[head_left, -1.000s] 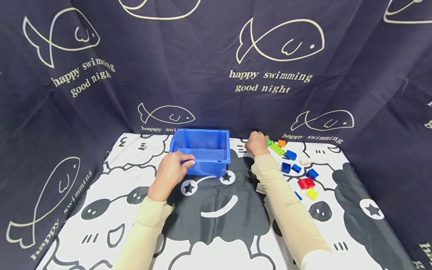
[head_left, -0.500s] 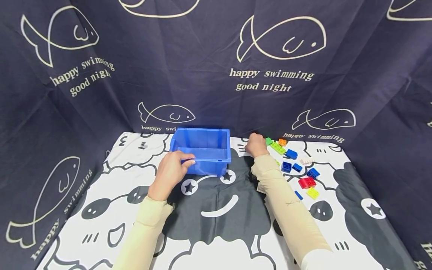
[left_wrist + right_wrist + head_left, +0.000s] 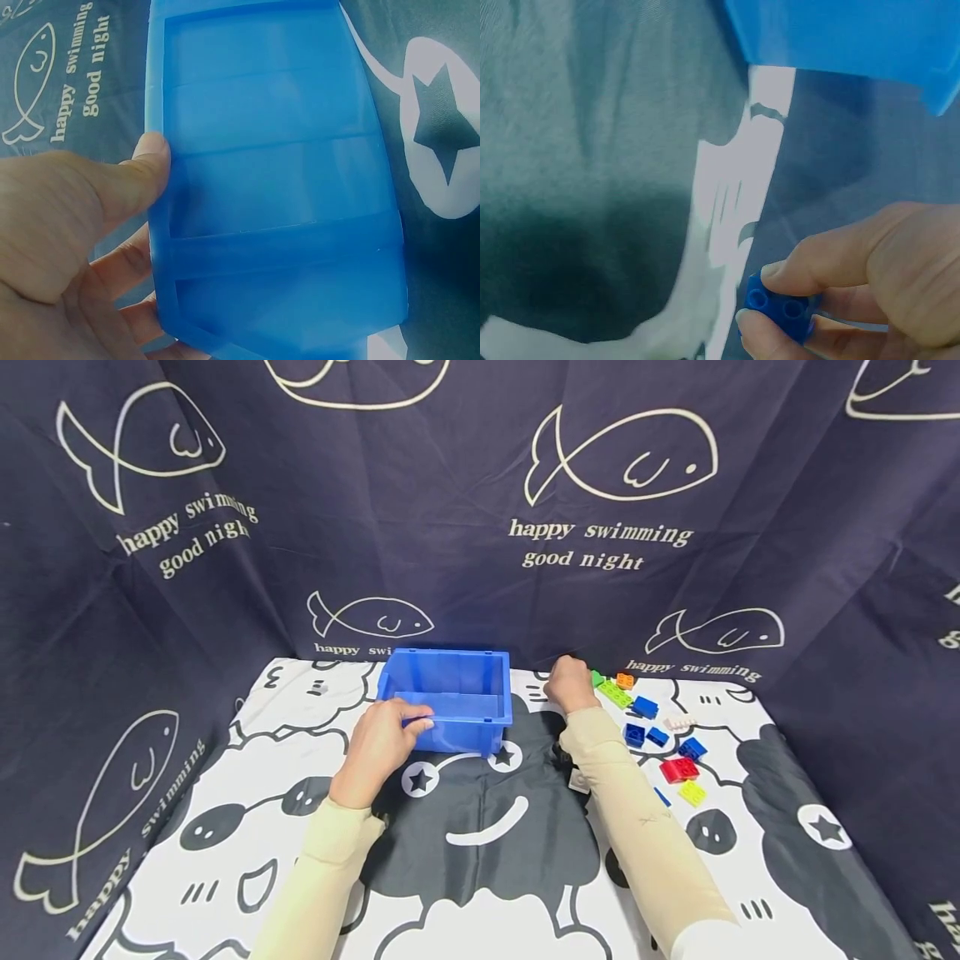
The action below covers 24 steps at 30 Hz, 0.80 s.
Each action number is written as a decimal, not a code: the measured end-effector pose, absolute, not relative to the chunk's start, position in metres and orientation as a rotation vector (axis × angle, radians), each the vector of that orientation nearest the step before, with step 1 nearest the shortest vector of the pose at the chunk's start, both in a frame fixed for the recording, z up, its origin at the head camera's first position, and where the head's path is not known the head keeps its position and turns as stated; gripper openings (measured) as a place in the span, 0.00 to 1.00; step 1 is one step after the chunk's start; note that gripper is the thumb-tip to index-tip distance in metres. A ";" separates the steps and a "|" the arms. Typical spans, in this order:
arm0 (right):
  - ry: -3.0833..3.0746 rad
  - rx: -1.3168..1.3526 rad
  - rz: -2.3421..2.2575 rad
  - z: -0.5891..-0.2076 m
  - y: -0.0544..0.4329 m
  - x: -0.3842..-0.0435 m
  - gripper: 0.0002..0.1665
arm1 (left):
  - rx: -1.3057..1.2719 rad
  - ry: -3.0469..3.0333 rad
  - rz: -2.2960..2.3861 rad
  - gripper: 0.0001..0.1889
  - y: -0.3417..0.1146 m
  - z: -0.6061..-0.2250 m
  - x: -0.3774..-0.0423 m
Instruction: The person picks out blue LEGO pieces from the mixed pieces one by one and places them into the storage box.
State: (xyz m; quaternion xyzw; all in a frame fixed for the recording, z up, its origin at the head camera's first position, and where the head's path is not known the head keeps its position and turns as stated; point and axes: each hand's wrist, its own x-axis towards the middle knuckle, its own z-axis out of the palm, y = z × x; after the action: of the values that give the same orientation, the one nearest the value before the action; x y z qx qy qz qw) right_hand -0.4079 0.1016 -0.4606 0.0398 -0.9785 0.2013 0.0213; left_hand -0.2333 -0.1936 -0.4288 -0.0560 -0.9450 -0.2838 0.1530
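A blue plastic bin (image 3: 468, 737) stands at the back of the cloth-covered table. My left hand (image 3: 381, 735) grips its front rim; in the left wrist view the thumb lies on the rim of the bin (image 3: 277, 187) with the fingers around the outside. To the right of the bin, my right hand (image 3: 570, 683) is near the back edge. The right wrist view shows that hand (image 3: 870, 281) pinching a blue toy brick (image 3: 780, 309) between thumb and fingers. The head view hides this brick behind the hand.
Loose toy bricks lie to the right: a lime one (image 3: 615, 693), an orange one (image 3: 625, 681), a red one (image 3: 679, 770), a yellow one (image 3: 692, 792) and several blue ones. A whitish piece (image 3: 578, 780) sits partly under the right forearm. A dark curtain (image 3: 465, 510) rises behind.
Both hands stay in nearly the same places and the bin has not moved. Only a slight shift of the head view shows.
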 end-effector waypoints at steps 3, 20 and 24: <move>-2.967 0.176 0.661 -0.456 0.101 -0.403 0.23 | -0.157 -2.716 -0.803 0.10 -0.194 -0.429 -0.233; -2.824 0.169 0.801 -0.405 0.076 -0.371 0.17 | -0.174 -2.707 -0.776 0.10 -0.196 -0.432 -0.234; -2.808 0.195 0.842 -0.392 0.069 -0.364 0.16 | -0.181 -2.699 -0.775 0.10 -0.196 -0.431 -0.235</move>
State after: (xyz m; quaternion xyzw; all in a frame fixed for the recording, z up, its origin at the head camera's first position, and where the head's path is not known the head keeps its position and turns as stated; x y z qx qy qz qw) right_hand -0.3636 0.0693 -0.3920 0.0662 -0.9508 0.2852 0.1014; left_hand -0.2345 -0.1959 -0.4314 -0.0635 -0.9464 -0.2717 0.1630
